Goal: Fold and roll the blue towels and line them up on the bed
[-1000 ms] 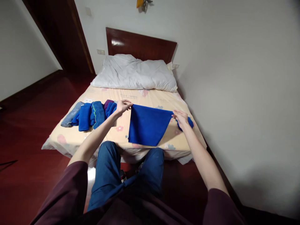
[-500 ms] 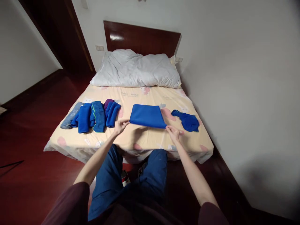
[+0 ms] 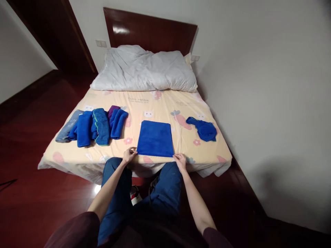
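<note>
Blue folded towel (image 3: 155, 138) lay flat; left hand (image 3: 129, 155) and right hand (image 3: 180, 160) pinched its near corners, best set level and taut.

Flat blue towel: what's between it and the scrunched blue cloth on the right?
Just bare bedsheet with cartoon prints, shown in the head view.

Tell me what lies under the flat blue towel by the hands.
The blue towel lies flat on the patterned bed sheet, which shows all around it. The left hand and right hand pinch its near corners. Whatever is directly beneath is covered.
</note>
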A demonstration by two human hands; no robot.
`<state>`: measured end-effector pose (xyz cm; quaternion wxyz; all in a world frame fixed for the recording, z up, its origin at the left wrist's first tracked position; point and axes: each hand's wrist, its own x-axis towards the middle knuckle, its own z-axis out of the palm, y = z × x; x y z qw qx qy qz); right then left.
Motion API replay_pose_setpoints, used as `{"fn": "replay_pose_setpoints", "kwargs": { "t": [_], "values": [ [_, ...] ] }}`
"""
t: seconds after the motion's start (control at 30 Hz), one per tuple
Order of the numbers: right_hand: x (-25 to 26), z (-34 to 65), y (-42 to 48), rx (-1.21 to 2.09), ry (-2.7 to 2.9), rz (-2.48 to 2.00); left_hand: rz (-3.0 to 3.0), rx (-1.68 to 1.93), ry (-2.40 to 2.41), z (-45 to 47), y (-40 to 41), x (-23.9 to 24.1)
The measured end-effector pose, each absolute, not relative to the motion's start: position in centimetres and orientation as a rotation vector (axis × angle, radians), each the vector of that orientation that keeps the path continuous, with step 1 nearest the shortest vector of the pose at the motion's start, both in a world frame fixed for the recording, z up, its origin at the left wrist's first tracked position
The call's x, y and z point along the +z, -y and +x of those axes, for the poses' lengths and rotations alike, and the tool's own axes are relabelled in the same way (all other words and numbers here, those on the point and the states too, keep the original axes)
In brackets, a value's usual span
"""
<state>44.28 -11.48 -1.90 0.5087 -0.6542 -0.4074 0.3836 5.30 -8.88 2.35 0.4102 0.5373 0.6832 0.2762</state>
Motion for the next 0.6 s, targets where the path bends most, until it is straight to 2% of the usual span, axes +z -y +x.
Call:
{"fn": "replay_pose_setpoints", "kwargs": {
  "t": [0.37, 0.6],
  "values": [
    [-1.0, 43.9, 13.4, 0.883, 1.193, -1.718, 1.455, 0.544, -1.742, 4.6, 12.2, 2.3],
    [-0.5, 44.4, 11.1, 1.023, 1.336, -1.745, 1.422, 0.396, -1.668, 3.0, 9.7, 2.6]
  ]
}}
